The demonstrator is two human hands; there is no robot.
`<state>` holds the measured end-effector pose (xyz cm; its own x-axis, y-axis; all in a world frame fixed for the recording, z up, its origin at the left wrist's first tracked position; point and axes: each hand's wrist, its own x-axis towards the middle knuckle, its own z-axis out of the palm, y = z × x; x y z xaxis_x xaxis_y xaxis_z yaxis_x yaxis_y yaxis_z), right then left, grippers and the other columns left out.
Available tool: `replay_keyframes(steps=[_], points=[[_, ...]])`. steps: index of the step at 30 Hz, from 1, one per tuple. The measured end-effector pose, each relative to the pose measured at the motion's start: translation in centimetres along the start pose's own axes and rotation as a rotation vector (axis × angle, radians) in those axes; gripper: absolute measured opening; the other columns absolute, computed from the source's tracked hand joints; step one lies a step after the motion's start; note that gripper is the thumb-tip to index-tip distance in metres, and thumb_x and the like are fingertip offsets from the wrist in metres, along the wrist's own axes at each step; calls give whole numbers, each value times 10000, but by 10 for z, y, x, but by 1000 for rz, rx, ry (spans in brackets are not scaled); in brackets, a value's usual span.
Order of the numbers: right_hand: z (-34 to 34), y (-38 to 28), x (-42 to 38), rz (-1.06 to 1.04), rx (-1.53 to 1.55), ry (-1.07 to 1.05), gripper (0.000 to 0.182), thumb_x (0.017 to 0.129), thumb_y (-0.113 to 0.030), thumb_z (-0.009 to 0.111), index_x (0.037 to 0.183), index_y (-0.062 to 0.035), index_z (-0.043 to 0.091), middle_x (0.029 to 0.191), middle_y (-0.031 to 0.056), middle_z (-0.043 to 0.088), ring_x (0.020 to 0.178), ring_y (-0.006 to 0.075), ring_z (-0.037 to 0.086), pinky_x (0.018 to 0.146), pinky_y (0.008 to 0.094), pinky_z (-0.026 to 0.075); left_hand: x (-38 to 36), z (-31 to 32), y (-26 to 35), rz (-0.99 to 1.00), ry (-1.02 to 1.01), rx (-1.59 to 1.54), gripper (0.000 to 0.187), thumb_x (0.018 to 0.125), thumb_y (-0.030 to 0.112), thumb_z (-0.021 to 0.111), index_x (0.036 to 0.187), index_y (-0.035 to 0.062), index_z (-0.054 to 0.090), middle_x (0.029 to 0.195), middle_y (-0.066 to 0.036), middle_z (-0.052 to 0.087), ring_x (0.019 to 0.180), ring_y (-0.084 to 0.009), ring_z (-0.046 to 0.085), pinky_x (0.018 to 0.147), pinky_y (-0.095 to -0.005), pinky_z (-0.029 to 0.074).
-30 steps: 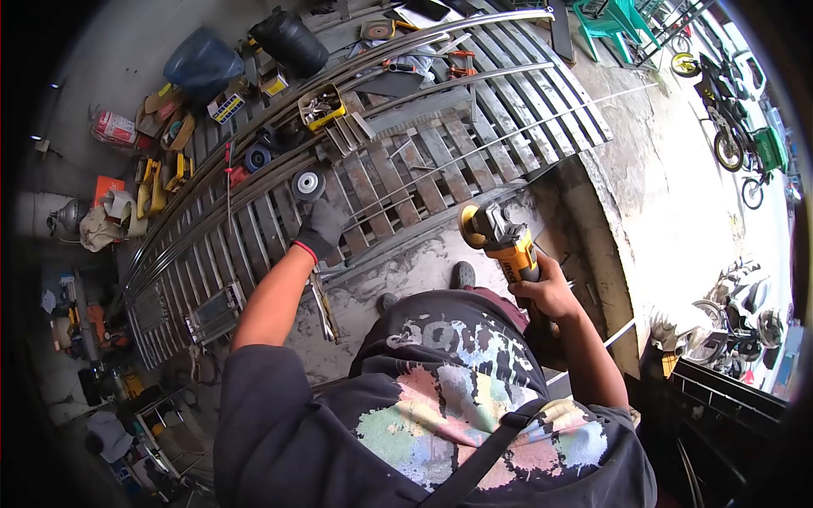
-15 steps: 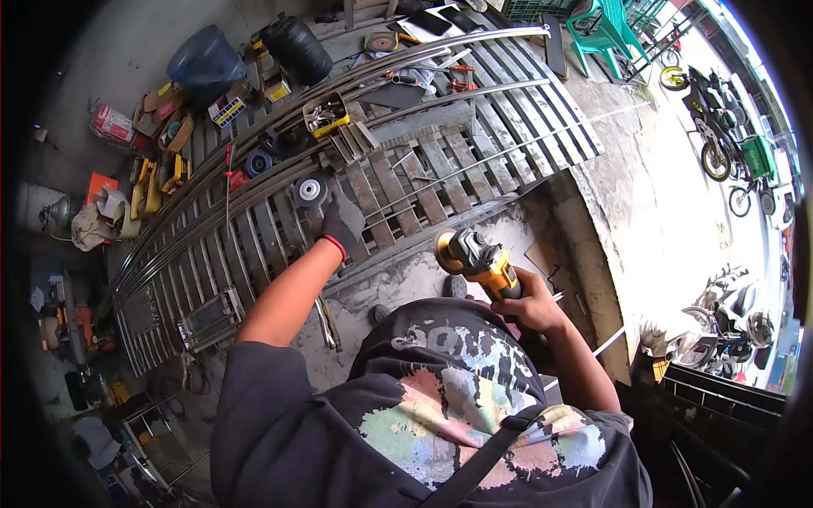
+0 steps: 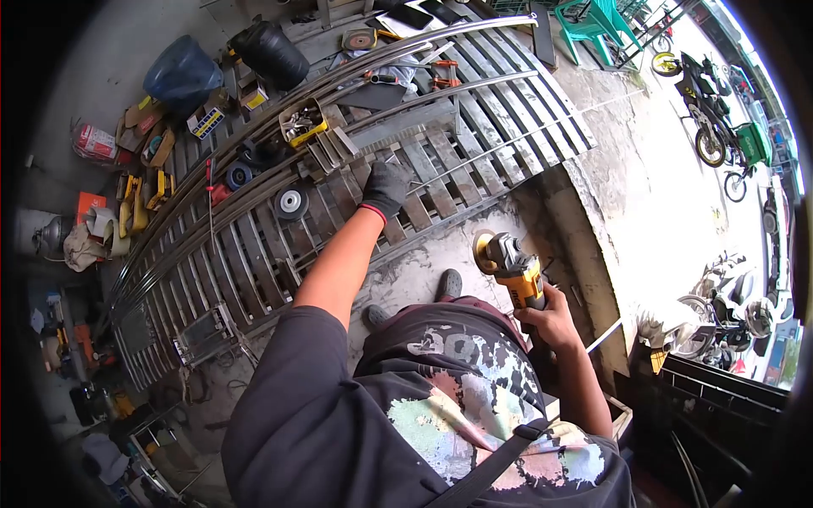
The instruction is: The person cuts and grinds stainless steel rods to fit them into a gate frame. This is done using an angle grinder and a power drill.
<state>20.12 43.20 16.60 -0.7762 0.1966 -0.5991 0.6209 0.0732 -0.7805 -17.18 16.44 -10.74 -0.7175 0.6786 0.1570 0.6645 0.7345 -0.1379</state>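
Observation:
My right hand (image 3: 550,320), bare, is wrapped round the body of a yellow and black angle grinder (image 3: 523,275). The grinder's disc (image 3: 485,251) points up and to the left, over the floor gap beside the bench. My left hand (image 3: 385,188), in a dark grey glove with a red cuff, is down on the metal slats (image 3: 428,188). Its fingers look curled near a small metal piece; what they hold, if anything, is hidden. A thin long rod (image 3: 483,157) runs right from beside the glove. Left of it, a round black wheel with a pale hub (image 3: 291,203) lies on the slats.
A yellow box of small metal parts (image 3: 303,123) sits behind the wheel. Long curved metal bars (image 3: 339,74) cross the bench. A blue container (image 3: 182,72) and a black roll (image 3: 269,52) stand at the back left. Green chairs (image 3: 597,30) and motorcycles (image 3: 707,110) are at the right.
My left hand has moved right, from beside the black wheel to the slats near the thin rod. My right hand has carried the grinder slightly right and tilted it more upright.

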Motion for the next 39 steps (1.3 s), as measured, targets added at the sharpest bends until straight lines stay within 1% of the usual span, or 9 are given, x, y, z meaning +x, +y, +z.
replay_keyframes(steps=[2,10,13,16,19,22,29,32,39], points=[[-12,4,4,-1,19,12,442,836,-35,854,1243,24,692,918,57,696,696,139,684,636,314,567,-4,-30,-4,59,64,-104,147,897,207,667,884,158,805,848,-131,796,815,-329,790,738,-509,586],[-67,15,45,0,98,-24,426,842,-1,826,1239,33,674,896,71,690,675,159,687,630,338,574,-4,-18,-31,-119,16,-151,322,947,462,676,938,169,809,902,-167,774,872,-381,749,778,-550,541],[-85,14,66,1,127,-63,393,847,5,810,1213,31,668,868,70,677,658,171,680,618,341,569,-1,-52,-14,-483,-120,-196,477,934,567,718,1096,133,829,991,-155,813,1017,-366,772,973,-522,537],[-102,10,84,19,159,-109,351,852,7,795,1176,26,663,842,69,666,637,182,670,602,348,565,-2,-69,2,-595,-34,-150,673,894,687,739,1254,124,820,1143,-209,820,1112,-400,762,1084,-576,490],[-114,4,102,35,157,-140,320,856,0,792,1145,21,657,829,69,664,624,189,666,589,355,564,6,-71,19,-596,-12,18,905,880,761,731,1470,75,718,1315,-231,786,1255,-395,726,1244,-617,357],[-124,6,117,56,148,-181,335,849,-15,810,1150,21,666,848,74,686,650,182,681,608,347,569,25,-76,26,-689,-279,113,1002,895,797,701,1553,44,639,1395,-235,749,1335,-388,692,1308,-637,263],[-137,14,127,75,82,-249,416,811,-57,866,1186,27,705,924,65,728,763,149,701,705,321,579,18,-14,12,-750,111,-17,387,966,476,682,1059,121,807,1038,-186,801,1007,-412,753,1004,-606,499],[-141,18,125,70,82,-250,418,808,-57,867,1184,28,705,921,56,720,770,144,696,709,322,579,16,-25,9,-780,45,-113,275,953,366,669,1033,141,807,1006,-169,803,950,-422,761,919,-583,542],[-152,24,119,37,171,-210,376,822,-33,835,1166,28,695,889,86,728,702,170,704,647,338,577,24,22,-12,-1014,-179,-40,317,1030,419,660,1040,147,822,1022,-134,840,982,-328,827,778,-524,601]])
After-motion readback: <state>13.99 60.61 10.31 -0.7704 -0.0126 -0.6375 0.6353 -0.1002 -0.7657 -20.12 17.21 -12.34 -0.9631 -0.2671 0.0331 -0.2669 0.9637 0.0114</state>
